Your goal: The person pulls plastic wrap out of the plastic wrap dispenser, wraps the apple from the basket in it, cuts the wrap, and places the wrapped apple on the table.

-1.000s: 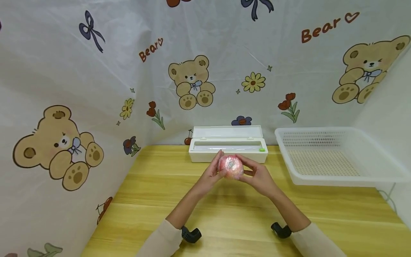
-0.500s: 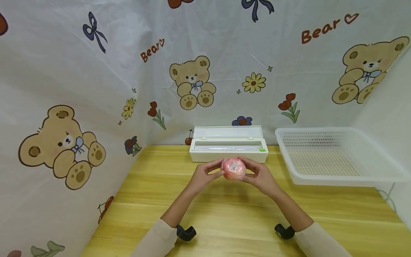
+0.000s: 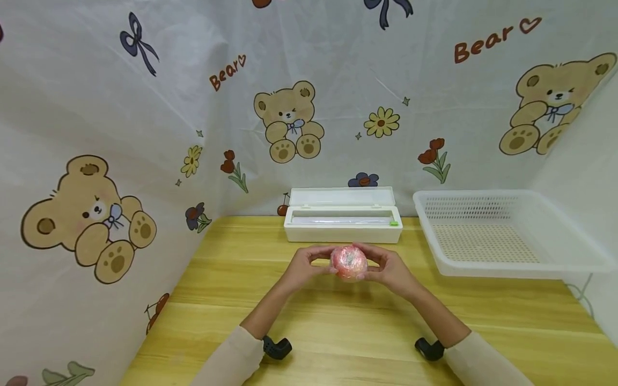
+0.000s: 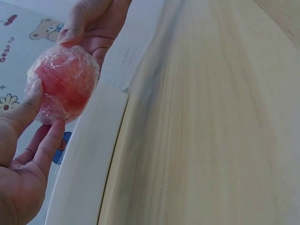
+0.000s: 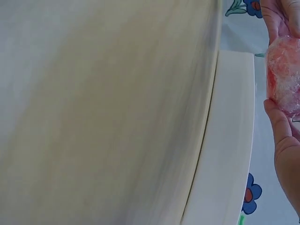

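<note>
A round red fruit that looks like an apple [image 3: 348, 262], wrapped in clear cling film, is held up between both hands over the table. My left hand [image 3: 304, 268] pinches its left side, thumb on the near face and fingers behind. From the right, my right hand [image 3: 392, 271] grips it the same way. In the left wrist view the crinkled film on the apple [image 4: 65, 84] catches the light, with fingertips at opposite sides. The right wrist view shows only part of the apple [image 5: 285, 77], cut off by the frame's edge.
Behind the hands stands a white cling film box [image 3: 344, 234], its lid raised, a film roll inside and a green slider at its right end. A white perforated basket [image 3: 487, 268] sits at the right on the wooden table [image 3: 347, 343]. A bear-print cloth [image 3: 338, 64] hangs behind.
Both hands have lowered the wrapped apple slightly toward me. The left hand has shifted its hold, its wrist now further out to the left. The box and basket stay put.
</note>
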Motion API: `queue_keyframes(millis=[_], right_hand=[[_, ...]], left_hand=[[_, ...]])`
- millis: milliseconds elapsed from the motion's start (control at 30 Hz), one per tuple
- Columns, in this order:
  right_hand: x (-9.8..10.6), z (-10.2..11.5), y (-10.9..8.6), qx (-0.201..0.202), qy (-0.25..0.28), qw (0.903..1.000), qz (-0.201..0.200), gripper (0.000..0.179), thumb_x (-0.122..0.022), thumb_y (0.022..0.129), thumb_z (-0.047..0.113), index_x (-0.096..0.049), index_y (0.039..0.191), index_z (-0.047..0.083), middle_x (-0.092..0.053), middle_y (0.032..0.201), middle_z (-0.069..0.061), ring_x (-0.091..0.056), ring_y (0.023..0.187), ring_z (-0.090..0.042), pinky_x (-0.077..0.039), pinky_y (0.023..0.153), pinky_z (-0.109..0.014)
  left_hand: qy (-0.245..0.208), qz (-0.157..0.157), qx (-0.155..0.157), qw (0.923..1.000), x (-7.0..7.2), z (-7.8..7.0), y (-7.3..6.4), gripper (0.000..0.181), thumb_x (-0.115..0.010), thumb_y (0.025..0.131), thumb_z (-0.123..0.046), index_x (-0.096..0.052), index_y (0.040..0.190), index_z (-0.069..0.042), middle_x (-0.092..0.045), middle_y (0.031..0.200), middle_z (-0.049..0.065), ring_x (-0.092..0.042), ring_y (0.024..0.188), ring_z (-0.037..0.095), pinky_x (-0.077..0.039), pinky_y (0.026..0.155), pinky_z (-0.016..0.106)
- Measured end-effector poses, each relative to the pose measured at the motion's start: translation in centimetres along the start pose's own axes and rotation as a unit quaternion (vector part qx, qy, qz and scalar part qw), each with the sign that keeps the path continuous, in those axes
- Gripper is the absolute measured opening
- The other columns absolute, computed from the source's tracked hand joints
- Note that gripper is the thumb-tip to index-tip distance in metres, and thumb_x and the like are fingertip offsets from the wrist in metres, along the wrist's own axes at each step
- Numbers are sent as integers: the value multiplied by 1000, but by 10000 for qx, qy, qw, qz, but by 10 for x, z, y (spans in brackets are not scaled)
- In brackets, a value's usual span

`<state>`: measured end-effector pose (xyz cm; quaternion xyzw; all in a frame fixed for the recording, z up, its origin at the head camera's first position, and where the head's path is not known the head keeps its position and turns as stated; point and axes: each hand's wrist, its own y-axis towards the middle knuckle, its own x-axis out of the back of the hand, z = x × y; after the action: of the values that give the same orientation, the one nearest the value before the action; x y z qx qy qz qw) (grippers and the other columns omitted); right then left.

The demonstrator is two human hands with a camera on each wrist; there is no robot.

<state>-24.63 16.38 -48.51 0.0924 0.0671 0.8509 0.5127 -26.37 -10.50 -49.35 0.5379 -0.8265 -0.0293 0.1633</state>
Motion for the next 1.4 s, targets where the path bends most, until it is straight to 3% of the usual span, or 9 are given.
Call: queue_keyframes(millis=[200, 367, 700, 1000, 1400], right_hand=[[-1, -2, 1, -168, -467, 9987, -80, 68, -81, 84, 0, -52, 146, 2, -52, 147, -20, -51, 133, -40, -54, 97, -35], [-2, -3, 1, -305, -1186, 9925, -20, 64, -82, 85, 5, -54, 143, -2, -58, 141, -20, -54, 130, -41, -52, 101, -47], [-2, -4, 4, -733, -1611, 9839, 233, 62, -82, 84, 3, -56, 140, -5, -61, 137, -21, -57, 127, -40, -51, 102, -49], [1, -7, 6, -910, -1600, 9813, 570, 67, -81, 84, 1, -51, 144, -7, -56, 143, -24, -51, 133, -42, -48, 105, -49], [4, -13, 7, -1180, -992, 9853, 738, 74, -77, 86, -2, -40, 150, -8, -46, 151, -27, -44, 138, -44, -49, 105, -40]], left_hand=[[-64, -25, 128, 9999, 0, 5, -2, 45, -87, 82, -15, -73, 124, -15, -70, 122, 0, -66, 111, 20, -50, 102, 52], [-95, 46, 378, 9992, -1, 13, -4, 44, -87, 81, -15, -73, 123, -13, -71, 120, 0, -67, 110, 18, -52, 101, 50], [-111, 271, 556, 9980, -5, 26, -5, 51, -87, 80, -10, -70, 128, -10, -69, 127, 4, -67, 111, 22, -56, 96, 41], [-21, 403, 635, 9972, -8, 33, -7, 56, -86, 80, -7, -67, 133, -10, -66, 132, 7, -66, 115, 24, -56, 96, 37], [25, 459, 906, 9948, -8, 33, -5, 52, -83, 86, -12, -67, 134, -12, -67, 131, 6, -66, 113, 22, -56, 94, 32]])
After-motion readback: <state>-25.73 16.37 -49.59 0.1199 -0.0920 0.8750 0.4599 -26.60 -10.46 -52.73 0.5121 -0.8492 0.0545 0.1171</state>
